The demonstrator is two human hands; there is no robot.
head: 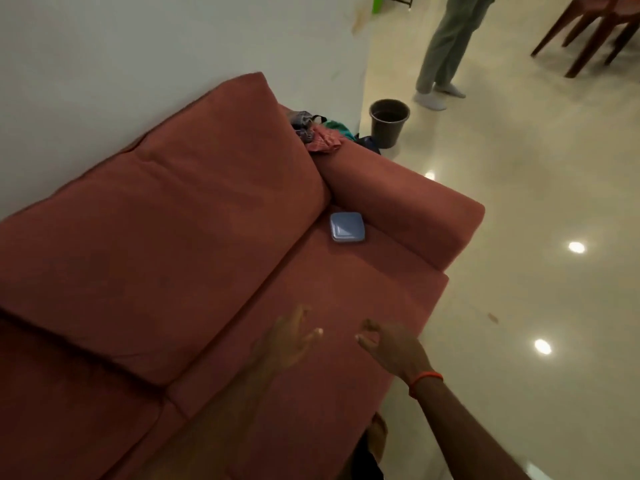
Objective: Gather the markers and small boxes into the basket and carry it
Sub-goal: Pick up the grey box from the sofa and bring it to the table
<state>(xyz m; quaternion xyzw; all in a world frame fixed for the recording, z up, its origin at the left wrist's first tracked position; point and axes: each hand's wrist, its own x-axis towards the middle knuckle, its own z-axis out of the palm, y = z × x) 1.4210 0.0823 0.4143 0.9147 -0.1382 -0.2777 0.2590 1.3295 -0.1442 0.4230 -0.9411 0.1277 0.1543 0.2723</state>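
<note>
- Box (pixel 347 227): small, blue, squarish w/ rounded corners, lid on. Lies flat on the sofa (pixel 173 237) seat (pixel 329 306), at the far end, in the corner where the back cushion (pixel 190 202) meets the armrest (pixel 415 216). Just beside the armrest; can't tell if it touches.
- L hand (pixel 291 341): held out over the seat's near part, fingers straight and spread, pointing toward the box. Blurred. Holds nothing; well short of the box.
- R hand (pixel 391 348): beside the L, near the seat's front edge, palm down, fingers loosely bent, nothing in them. Orange band (pixel 424 379) on the wrist.
- Hands are close together but apart, both bare and empty.
- Sofa: rust-red fabric, back against a white wall (pixel 138 64); two seat sections w/ a seam between them.
- Clothes (pixel 320 136): crumpled heap (pink, green, dark check) at the far end of the armrest, behind the cushion's top corner.
- Bucket (pixel 389 124): dark, round, upright on the floor (pixel 536 185) past the sofa's end, by the wall corner.
- Floor: glossy, pale tile w/ bright light spots reflected.
- Person (pixel 446 46): only legs in view, grey-green trousers, light socks, standing beyond the bucket.
- Chairs (pixel 595 26): dark wooden legs, top R corner.
</note>
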